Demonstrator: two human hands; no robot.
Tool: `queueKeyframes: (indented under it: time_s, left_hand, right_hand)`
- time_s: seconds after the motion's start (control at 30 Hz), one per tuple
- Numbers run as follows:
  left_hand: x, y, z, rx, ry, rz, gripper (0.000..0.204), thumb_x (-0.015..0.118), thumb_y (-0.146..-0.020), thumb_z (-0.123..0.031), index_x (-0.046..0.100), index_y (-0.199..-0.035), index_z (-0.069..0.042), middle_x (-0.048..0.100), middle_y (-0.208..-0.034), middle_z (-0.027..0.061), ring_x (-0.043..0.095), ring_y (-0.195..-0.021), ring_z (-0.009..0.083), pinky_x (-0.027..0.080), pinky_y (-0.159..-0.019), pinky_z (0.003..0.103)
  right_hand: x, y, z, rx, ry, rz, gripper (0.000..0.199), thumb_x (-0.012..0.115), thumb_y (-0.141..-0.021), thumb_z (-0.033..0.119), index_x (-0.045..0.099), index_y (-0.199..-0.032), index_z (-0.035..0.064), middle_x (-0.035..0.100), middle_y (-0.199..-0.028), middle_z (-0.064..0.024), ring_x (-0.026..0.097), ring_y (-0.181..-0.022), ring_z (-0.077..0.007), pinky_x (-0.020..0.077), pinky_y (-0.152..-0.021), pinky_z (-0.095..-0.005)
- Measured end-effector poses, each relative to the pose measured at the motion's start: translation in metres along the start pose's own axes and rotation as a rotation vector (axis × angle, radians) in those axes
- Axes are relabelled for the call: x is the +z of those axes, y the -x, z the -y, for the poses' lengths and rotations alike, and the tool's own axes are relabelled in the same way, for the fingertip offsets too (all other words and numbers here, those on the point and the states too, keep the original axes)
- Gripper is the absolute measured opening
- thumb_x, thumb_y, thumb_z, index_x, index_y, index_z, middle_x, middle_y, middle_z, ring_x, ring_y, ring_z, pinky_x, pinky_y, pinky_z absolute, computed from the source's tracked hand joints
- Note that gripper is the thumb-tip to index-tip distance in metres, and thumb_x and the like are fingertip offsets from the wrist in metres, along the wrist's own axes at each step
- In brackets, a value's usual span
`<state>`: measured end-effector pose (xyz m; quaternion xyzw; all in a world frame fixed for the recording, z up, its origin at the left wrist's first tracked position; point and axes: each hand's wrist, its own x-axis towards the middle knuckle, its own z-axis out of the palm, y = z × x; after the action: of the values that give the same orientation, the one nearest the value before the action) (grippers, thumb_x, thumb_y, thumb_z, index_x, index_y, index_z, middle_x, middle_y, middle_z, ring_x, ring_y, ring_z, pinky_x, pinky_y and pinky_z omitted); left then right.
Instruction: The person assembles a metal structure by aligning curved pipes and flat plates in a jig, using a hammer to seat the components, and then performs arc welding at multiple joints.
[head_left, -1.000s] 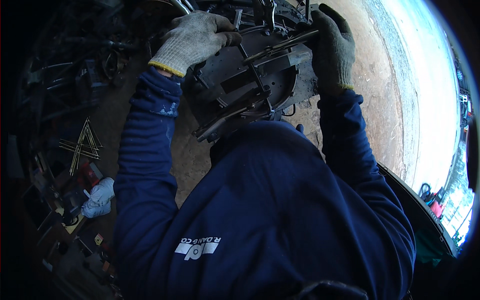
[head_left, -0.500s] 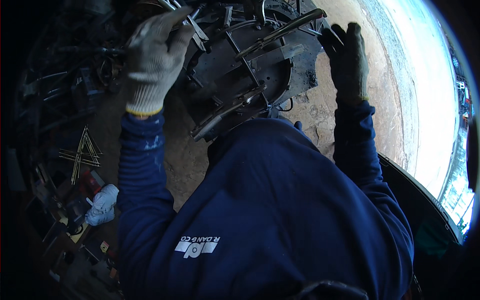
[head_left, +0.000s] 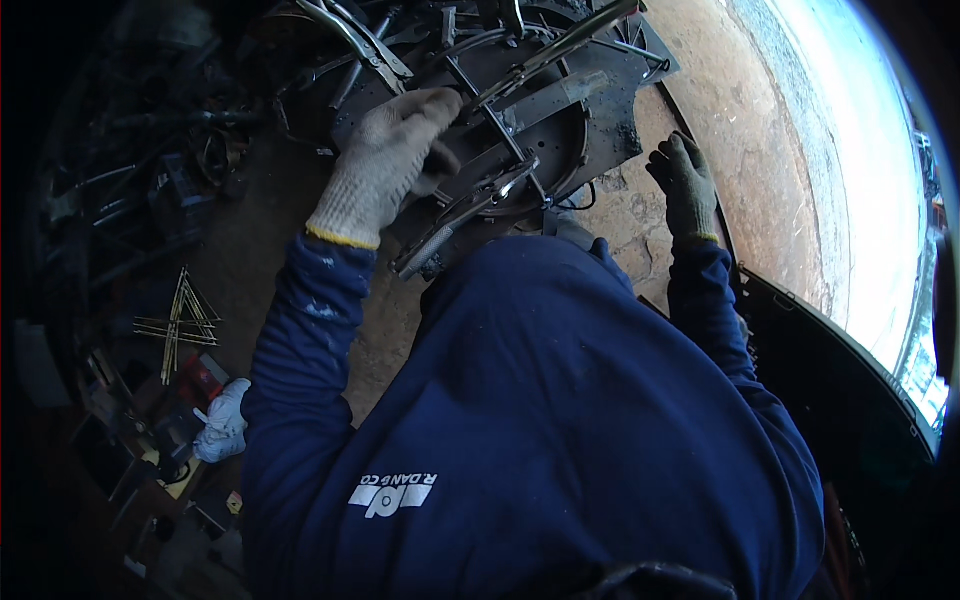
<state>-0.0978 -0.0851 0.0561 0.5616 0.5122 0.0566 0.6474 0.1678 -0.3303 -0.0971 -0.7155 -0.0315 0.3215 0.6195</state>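
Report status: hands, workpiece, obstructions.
Left hand in pale knit glove, resting on dark metal assembly. Right hand, dark glove, open, off it. Locking pliers clamped alongside.

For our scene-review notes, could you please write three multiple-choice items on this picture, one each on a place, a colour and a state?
1. Where does the left hand rest?
A. on the dark metal assembly
B. on the white rag
C. on the bundle of thin rods

2. What colour is the glove on the right hand?
A. white
B. dark green
C. red

3. How is the right hand?
A. clenched on a clamp
B. held in the left hand
C. fingers spread, off the assembly, over the stone floor

Key: 1 A, the light knit glove lies on the metal frame; 2 B, it is dark green; 3 C, it grips nothing and lies beside the plate's edge.
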Motion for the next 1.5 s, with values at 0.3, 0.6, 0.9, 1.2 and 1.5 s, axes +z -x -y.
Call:
queueKeyframes:
  time_s: [0.3,0.6,0.9,1.2,1.5]
  left_hand:
    - [0.007,-0.017,-0.009,-0.215,0.183,-0.028,0.038,0.076,-0.094,-0.048,0.062,-0.095,-0.013,0.059,-0.067,-0.0001,0.04,-0.042,0.0047,0.033,-0.043,0.02]
    - [0.019,-0.034,-0.01,-0.242,0.085,-0.203,0.029,0.072,-0.098,-0.038,0.069,-0.106,-0.01,0.066,-0.074,0.008,0.047,-0.044,0.0077,0.03,-0.037,0.02]
    - [0.03,-0.023,-0.011,-0.226,0.096,-0.33,0.027,0.06,-0.105,-0.037,0.064,-0.114,-0.012,0.062,-0.068,0.0037,0.042,-0.04,0.0075,0.029,-0.038,0.021]
    - [0.021,-0.026,-0.008,-0.295,-0.007,-0.388,0.025,0.061,-0.105,-0.033,0.066,-0.115,-0.01,0.066,-0.077,0.0026,0.053,-0.051,0.0069,0.038,-0.04,0.021]
    - [0.037,-0.022,-0.018,-0.256,-0.006,-0.363,0.035,0.069,-0.099,-0.043,0.067,-0.116,-0.012,0.063,-0.079,0.0056,0.041,-0.044,0.0096,0.031,-0.04,0.023]
  right_hand:
    - [-0.048,0.038,-0.088,0.176,-0.032,-0.123,0.056,0.069,-0.1,0.034,0.056,-0.139,-0.0045,0.067,-0.12,-0.0133,0.068,-0.102,-0.0216,0.0589,-0.086,-0.0328]
    - [-0.109,0.037,-0.191,0.418,0.022,-0.069,0.053,0.067,-0.101,0.033,0.058,-0.137,-0.0038,0.068,-0.108,-0.0107,0.067,-0.089,-0.0159,0.0582,-0.078,-0.0298]
    - [-0.263,0.046,-0.313,0.749,-0.013,0.0,0.039,0.064,-0.103,0.026,0.059,-0.129,-0.0026,0.055,-0.08,0.0003,0.053,-0.063,-0.0088,0.0444,-0.054,-0.0269]
    - [-0.356,0.019,-0.331,0.891,-0.196,0.034,0.025,0.058,-0.106,0.03,0.053,-0.089,0.0125,0.04,-0.061,0.0023,0.042,-0.045,-0.0152,0.0324,-0.043,-0.0325]
    - [-0.276,-0.052,-0.257,0.679,-0.194,0.226,0.031,0.064,-0.102,0.026,0.057,-0.121,0.0028,0.05,-0.069,0.0001,0.051,-0.052,-0.0142,0.0402,-0.047,-0.031]
